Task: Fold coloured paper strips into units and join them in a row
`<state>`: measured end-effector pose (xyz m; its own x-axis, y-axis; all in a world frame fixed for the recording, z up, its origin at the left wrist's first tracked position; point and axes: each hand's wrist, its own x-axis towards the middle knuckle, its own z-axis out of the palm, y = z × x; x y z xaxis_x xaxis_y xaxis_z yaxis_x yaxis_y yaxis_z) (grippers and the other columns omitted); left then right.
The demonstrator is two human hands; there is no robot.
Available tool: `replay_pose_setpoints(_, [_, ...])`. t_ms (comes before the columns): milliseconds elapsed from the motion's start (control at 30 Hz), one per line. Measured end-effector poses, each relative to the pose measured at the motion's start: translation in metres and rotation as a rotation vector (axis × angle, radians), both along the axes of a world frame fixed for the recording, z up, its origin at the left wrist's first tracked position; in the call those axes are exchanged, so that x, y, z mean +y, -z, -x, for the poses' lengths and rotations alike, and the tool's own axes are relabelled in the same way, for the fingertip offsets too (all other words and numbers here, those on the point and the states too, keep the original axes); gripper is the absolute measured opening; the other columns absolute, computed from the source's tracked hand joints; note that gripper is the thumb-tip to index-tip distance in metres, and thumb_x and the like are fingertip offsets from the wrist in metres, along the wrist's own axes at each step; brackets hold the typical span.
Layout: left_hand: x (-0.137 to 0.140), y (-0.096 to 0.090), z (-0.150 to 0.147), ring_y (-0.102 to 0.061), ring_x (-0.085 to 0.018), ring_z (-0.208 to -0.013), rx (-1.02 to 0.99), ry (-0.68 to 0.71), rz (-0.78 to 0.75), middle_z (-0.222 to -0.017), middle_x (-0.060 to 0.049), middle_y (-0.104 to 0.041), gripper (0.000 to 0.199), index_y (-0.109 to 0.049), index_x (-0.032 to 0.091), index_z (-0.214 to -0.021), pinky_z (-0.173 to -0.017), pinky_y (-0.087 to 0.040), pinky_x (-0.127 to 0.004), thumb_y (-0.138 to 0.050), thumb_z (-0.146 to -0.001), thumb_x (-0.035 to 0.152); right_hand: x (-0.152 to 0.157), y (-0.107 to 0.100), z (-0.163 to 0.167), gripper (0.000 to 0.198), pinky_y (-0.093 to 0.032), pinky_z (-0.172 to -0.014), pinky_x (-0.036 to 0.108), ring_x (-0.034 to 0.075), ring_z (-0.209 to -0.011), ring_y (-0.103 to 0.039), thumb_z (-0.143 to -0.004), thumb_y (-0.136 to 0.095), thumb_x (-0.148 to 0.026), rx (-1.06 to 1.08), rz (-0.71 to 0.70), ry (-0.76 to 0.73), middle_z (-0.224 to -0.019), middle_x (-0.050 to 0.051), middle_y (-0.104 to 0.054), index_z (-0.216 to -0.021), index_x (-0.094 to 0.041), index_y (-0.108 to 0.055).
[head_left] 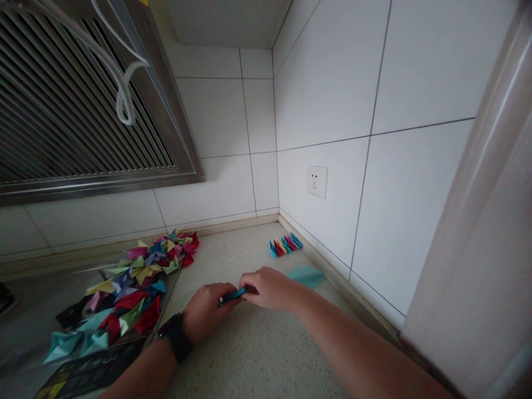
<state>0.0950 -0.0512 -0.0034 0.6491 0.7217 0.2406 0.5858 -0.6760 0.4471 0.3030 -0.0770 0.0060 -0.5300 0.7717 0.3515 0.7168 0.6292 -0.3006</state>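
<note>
Between the fingertips of both hands is a narrow strip of folded blue paper (pixel 233 296), held above the speckled countertop (pixel 253 349). My left hand (pixel 206 310), with a black watch (pixel 176 337) on its wrist, pinches one end. The other end is gripped by my right hand (pixel 266 288), whose fingers partly cover it. Beyond the right forearm lies a flat teal paper piece (pixel 305 276), its near part hidden by the arm. Small folded papers (pixel 286 245) in blue, red and yellow stand in a row near the corner.
To the left, a heap of colourful folded paper figures (pixel 141 277) spreads over a dark glossy surface. Above it hangs a metal range hood (pixel 91 111) with a dangling white cable (pixel 124 100). A wall socket (pixel 317 182) sits on the tiled wall at right.
</note>
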Motion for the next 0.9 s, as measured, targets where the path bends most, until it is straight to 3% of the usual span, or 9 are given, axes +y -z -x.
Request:
replay_pose_setpoints(467, [-0.0011,-0.0020,0.0000,-0.056,-0.013,-0.065,0.001,0.034,0.100,-0.075,0.000,-0.068,0.024,-0.070,0.019,-0.086,-0.059,-0.035,-0.022,-0.052,-0.085,0.036,-0.0033,-0.0061,0.0006,0.008,-0.027,-0.053,0.019,0.009,-0.058,-0.052,-0.083,-0.061,-0.026,0.018,0.063,-0.034,-0.065,-0.002,-0.062,-0.085,-0.020,-0.066])
replay_pose_setpoints(700, [-0.0019,-0.0024,0.0013,-0.056,-0.013,-0.065,0.040,0.044,0.067,-0.074,-0.001,-0.067,0.028,-0.069,0.019,-0.088,-0.059,-0.036,-0.022,-0.049,-0.087,0.039,-0.0025,-0.0049,0.0007,0.007,-0.026,-0.053,0.019,0.009,-0.058,-0.049,-0.082,-0.062,-0.025,0.017,0.117,-0.031,-0.066,-0.003,-0.061,-0.084,-0.019,-0.066])
replay_pose_setpoints(900, [0.0004,0.0018,0.0029,-0.057,-0.015,-0.068,0.112,0.031,-0.057,-0.076,-0.002,-0.067,0.027,-0.068,0.022,-0.088,-0.060,-0.035,-0.023,-0.048,-0.089,0.040,-0.0023,0.0007,0.0031,0.013,-0.026,-0.054,0.021,0.012,-0.061,-0.052,-0.082,-0.061,-0.029,-0.060,0.032,0.016,-0.068,0.000,-0.064,-0.091,-0.021,-0.066])
